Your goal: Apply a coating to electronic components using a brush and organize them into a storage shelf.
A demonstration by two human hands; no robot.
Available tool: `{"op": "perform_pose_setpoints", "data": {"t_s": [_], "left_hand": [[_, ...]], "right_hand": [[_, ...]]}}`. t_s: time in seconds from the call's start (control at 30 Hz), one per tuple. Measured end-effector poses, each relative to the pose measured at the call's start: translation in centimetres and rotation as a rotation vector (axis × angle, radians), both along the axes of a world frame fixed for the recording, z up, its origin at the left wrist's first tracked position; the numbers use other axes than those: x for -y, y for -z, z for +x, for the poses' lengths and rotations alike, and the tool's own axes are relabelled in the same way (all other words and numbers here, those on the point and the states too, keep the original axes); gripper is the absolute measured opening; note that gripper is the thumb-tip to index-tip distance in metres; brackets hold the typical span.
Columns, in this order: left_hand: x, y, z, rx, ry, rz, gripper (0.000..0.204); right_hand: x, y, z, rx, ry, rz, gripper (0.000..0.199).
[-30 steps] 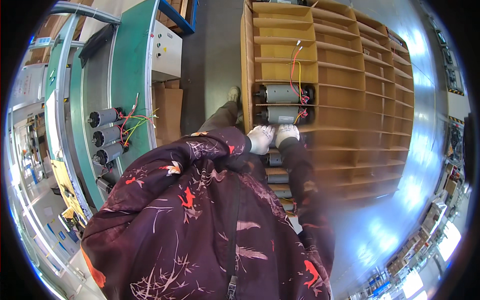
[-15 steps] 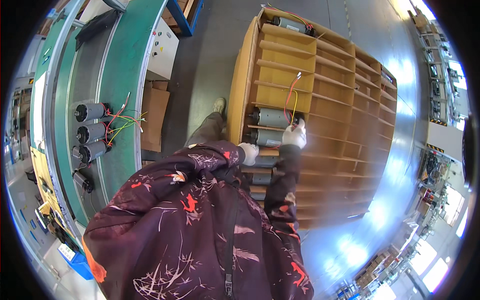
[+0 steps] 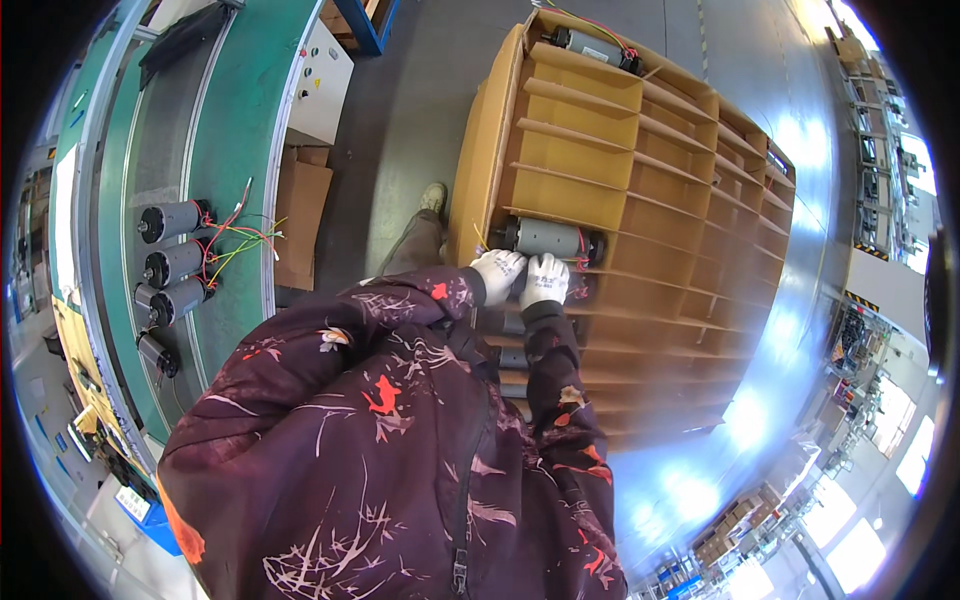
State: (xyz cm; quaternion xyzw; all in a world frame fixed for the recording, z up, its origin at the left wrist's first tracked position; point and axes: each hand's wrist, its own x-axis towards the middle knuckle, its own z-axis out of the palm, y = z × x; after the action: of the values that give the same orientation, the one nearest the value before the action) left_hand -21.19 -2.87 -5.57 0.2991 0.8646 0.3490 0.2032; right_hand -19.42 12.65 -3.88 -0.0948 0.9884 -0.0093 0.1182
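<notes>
A grey cylindrical electric motor (image 3: 548,238) lies in a compartment of the cardboard box (image 3: 483,130). Both hands wear white gloves and are side by side along the motor's near side. At its left end, my left hand (image 3: 498,274) is closed, with a thin yellow wire tip showing just beyond it. My right hand (image 3: 546,279) has its fingers bent down beside the motor's middle; what they grip is hidden. Red wires (image 3: 583,247) show at the motor's right end. More motors (image 3: 512,357) lie in nearer compartments, partly behind my right sleeve.
Cardboard dividers (image 3: 665,175) split the box into many compartments. Another motor (image 3: 595,46) with wires sits in the far left corner. On the green-topped bench (image 3: 235,130) at left stand several motors (image 3: 175,222) with loose wires. A white control box (image 3: 322,82) adjoins the bench.
My right hand has moved left, beside my left hand, which has shifted slightly farther away. The red and yellow wires that stood up at the motor's right end no longer stick up.
</notes>
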Motion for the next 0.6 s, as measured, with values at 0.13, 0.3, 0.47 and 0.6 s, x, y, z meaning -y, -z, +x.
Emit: {"op": "perform_pose_setpoints", "data": {"t_s": [0.13,0.3,0.47,0.6], "left_hand": [[-0.5,0.7,-0.3,0.102,0.064,-0.119,0.054],[1.1,-0.5,-0.2,-0.103,0.103,0.116,0.055],[9.3,-1.9,0.7,-0.212,0.072,0.179,0.052],[17.2,-3.9,3.9,-0.288,-0.321,0.036,0.042]], "right_hand": [[-1.0,0.8,-0.3,0.232,-0.09,-0.106,0.048],[-1.1,1.2,-2.5,0.416,0.053,0.052,0.025],[3.2,0.5,-7.5,0.763,0.08,0.373,0.044],[6.0,-5.6,-7.6,0.777,-0.023,0.278,0.047]]}}
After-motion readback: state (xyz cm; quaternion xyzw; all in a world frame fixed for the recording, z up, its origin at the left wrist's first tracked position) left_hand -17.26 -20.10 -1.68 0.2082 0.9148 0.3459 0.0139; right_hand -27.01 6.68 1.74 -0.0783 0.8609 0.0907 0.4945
